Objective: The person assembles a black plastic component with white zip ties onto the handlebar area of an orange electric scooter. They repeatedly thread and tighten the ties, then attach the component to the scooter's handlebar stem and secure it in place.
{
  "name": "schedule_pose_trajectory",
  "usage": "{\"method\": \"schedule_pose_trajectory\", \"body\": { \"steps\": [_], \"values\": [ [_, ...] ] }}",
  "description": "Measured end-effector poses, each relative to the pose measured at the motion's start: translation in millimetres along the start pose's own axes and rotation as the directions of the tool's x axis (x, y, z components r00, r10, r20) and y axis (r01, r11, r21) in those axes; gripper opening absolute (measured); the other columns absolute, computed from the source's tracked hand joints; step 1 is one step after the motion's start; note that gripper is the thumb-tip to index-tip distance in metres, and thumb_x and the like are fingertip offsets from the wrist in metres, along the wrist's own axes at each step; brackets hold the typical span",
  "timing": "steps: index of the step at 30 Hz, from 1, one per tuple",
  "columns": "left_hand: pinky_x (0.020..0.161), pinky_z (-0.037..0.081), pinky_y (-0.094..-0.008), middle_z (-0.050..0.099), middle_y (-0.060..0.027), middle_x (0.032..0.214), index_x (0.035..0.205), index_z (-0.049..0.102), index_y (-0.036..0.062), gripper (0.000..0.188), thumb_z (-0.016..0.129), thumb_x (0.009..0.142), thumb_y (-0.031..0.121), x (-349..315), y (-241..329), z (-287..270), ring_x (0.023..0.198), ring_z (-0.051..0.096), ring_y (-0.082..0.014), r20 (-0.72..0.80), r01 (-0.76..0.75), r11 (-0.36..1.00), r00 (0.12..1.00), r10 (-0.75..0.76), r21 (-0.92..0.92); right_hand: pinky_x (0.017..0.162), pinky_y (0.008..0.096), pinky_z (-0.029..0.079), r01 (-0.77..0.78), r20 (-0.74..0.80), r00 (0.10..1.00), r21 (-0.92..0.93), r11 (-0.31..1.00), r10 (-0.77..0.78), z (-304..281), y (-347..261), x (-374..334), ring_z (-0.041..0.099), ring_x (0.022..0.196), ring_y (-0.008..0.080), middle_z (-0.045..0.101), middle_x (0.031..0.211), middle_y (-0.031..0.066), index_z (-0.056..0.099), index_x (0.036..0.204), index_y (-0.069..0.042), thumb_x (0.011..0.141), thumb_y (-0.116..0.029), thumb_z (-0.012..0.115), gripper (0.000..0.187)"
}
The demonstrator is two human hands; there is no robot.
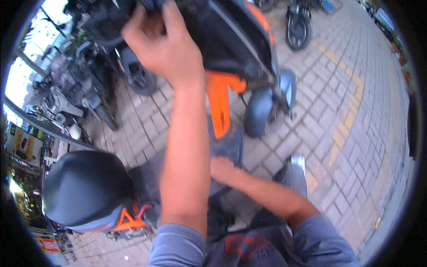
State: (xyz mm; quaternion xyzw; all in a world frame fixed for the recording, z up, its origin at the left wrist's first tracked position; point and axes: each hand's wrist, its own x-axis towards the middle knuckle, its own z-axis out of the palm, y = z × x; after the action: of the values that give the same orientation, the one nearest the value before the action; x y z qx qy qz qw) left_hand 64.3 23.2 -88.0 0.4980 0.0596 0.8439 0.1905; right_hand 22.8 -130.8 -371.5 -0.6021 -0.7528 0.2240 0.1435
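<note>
A motor scooter with an orange centre panel (219,104) and black front bodywork (227,44) stands in front of me. My left hand (171,51) reaches up to the dark handlebar area, fingers curled. Blur and the picture's upper edge hide what they grip. Low over the scooter's grey footboard (227,144), my right hand (222,170) is bent into a fist-like shape, partly behind my left forearm. Anything inside it is hidden. The black seat (89,189) is at the left, above an orange frame part (129,220).
Several parked motorcycles (82,84) line the left side. The scooter's front wheel with its grey fender (262,109) is at the right of the orange panel. Another vehicle's wheel (298,29) stands farther off. Paving bricks (320,102) carry a yellow line (342,129).
</note>
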Motion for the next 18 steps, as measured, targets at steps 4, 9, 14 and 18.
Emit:
{"method": "schedule_pose_trajectory", "body": {
  "steps": [4,9,14,18],
  "values": [
    [0.085,0.051,-0.0282,0.062,-0.0106,0.102,0.118,0.052,-0.0041,0.036,0.07,0.088,0.0,-4.7,3.6,8.0,0.09,0.062,-0.0145,-0.021,0.088,0.996,0.996,-0.089,-0.03,0.075,0.0452,0.058,-0.069,0.03,0.997,0.022,0.997,0.068,-1.4,-7.3,0.3,0.071,0.087,0.035,0.071,0.089,0.0196,0.071,0.086,-0.002,0.08,-0.007,0.058,0.016],
    [0.084,0.051,-0.0283,0.061,-0.0109,0.106,0.116,0.053,-0.0049,0.035,0.072,0.088,0.0,-6.1,3.6,7.0,0.091,0.061,-0.0141,-0.02,0.13,0.991,0.991,-0.131,-0.035,0.072,0.0424,0.054,0.13,-0.352,0.936,0.363,0.923,0.007,-50.2,8.8,7.8,0.069,0.082,0.0334,0.07,0.088,0.0184,0.067,0.089,0.001,0.081,-0.005,0.059,0.013],
    [0.081,0.053,-0.0265,0.063,-0.0111,0.102,0.117,0.052,-0.0017,0.035,0.07,0.088,-0.003,-7.2,-2.4,-1.4,0.088,0.063,-0.0132,-0.04,0.101,0.995,0.994,-0.102,-0.025,0.066,0.0278,0.054,0.554,-0.68,0.637,0.731,0.398,0.362,-244.6,-36.4,-24.5,0.065,0.07,0.0125,0.068,0.082,0.0078,0.064,0.105,0.005,0.092,-0.005,0.065,0.017],
    [0.08,0.053,-0.0261,0.065,-0.0122,0.101,0.119,0.05,-0.0002,0.035,0.068,0.089,-0.005,-7.7,0.4,4.6,0.089,0.065,-0.0136,-0.019,0.127,0.99,0.992,-0.129,-0.058,0.069,0.0264,0.055,0.69,-0.864,0.426,0.502,0.522,0.269,-318.2,-64.5,-8.7,0.068,0.077,0.0123,0.07,0.085,0.0105,0.064,0.106,0.007,0.09,-0.005,0.065,0.02]
  ]
}}
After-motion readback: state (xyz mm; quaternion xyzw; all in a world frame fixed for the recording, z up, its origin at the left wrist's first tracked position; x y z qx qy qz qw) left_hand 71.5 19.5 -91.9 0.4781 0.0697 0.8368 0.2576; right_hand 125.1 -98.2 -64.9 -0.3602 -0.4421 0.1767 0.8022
